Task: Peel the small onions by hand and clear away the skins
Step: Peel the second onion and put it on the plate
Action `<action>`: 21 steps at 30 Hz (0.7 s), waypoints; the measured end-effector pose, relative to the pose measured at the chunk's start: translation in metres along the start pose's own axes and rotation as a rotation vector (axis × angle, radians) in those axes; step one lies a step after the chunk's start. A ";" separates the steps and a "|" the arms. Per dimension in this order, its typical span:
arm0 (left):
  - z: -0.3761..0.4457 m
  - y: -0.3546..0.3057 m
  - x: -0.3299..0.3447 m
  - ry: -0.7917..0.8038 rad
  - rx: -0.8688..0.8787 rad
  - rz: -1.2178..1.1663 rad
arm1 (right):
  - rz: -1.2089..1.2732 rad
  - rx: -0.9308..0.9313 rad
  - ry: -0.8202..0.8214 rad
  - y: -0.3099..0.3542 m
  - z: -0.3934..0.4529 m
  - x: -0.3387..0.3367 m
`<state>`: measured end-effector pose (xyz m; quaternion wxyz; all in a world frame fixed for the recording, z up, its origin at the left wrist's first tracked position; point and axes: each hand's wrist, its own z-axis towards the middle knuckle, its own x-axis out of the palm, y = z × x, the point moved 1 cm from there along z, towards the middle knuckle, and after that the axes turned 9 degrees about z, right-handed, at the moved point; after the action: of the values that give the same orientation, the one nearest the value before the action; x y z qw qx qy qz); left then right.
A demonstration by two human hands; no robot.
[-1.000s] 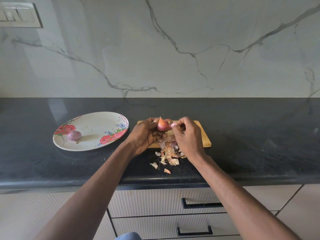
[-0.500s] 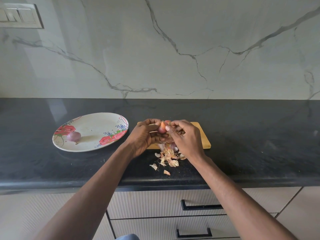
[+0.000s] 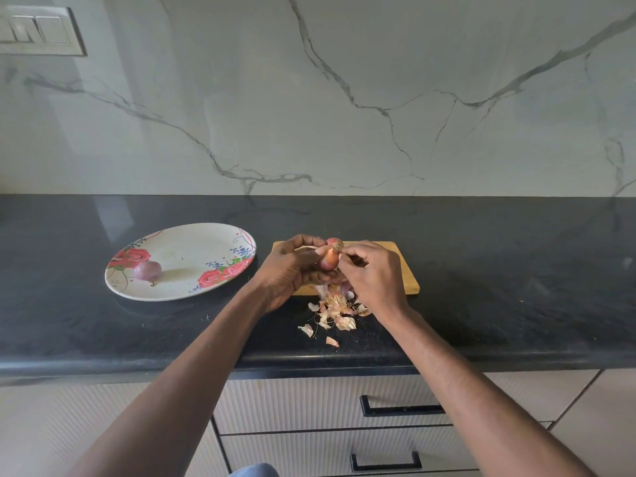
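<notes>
**Hands peeling a small onion above a wooden cutting board**

A small reddish onion (image 3: 329, 257) is held in the air between 2 bare hands, just above the near left part of a wooden cutting board (image 3: 404, 270). The left hand (image 3: 290, 270) cups it from the left and below, its fingers curled round the bulb in a firm grip. The right hand (image 3: 373, 273) comes in from the right, its thumb and fingertips closed in a pinch at the onion's top end, where a dry tuft shows.

Directly beneath the hands, a loose pile of papery onion skins (image 3: 335, 309) lies at the board's near edge and spills onto the black counter (image 3: 481, 321). A few stray flakes rest apart from the pile, nearer the counter's front edge.

To the left, well apart from the board, an oval plate (image 3: 186, 259) with red rose and blue flower prints sits on the counter. 1 peeled purple onion (image 3: 148, 270) rests on its left side.

Behind the counter rises a pale marble-look wall (image 3: 344, 98) with grey veins, and a switch panel (image 3: 38, 31) is at the upper left. Below the counter's front edge are ribbed drawers (image 3: 292, 401) with 2 black handles.
</notes>
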<state>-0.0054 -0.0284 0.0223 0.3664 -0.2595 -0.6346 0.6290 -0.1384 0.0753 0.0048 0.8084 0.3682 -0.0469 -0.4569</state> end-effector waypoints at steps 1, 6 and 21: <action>0.000 0.000 0.000 -0.002 0.003 0.008 | 0.008 -0.012 -0.003 0.000 0.000 0.000; 0.002 0.003 -0.002 -0.023 0.014 -0.023 | 0.034 0.019 0.009 -0.001 0.001 0.000; -0.002 -0.002 0.000 0.039 -0.079 -0.098 | 0.143 0.174 0.003 0.002 0.001 0.001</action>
<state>-0.0034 -0.0273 0.0237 0.3987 -0.2544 -0.6635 0.5797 -0.1369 0.0747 0.0071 0.8040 0.4333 -0.1114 -0.3916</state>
